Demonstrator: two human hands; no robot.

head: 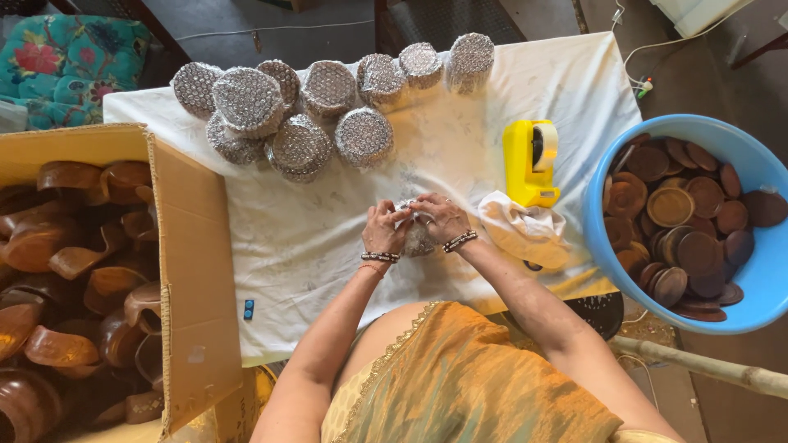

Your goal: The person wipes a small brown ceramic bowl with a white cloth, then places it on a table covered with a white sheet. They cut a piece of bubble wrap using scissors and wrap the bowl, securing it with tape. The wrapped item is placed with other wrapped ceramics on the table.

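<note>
My left hand (384, 230) and my right hand (441, 217) are closed together around a small bundle in bubble wrap (418, 236), held just above the white cloth (304, 230) on the table. Both wrists wear beaded bracelets. What lies inside the wrap is hidden by my fingers. Beyond my hands stands a group of several finished bubble-wrapped bundles (304, 148), some stacked, reaching to the far edge of the cloth.
A yellow tape dispenser (529, 164) sits right of my hands beside a crumpled cloth (521, 226). A blue tub (759, 271) of brown clay lids stands at the right. An open cardboard box (193, 271) of brown clay pots fills the left.
</note>
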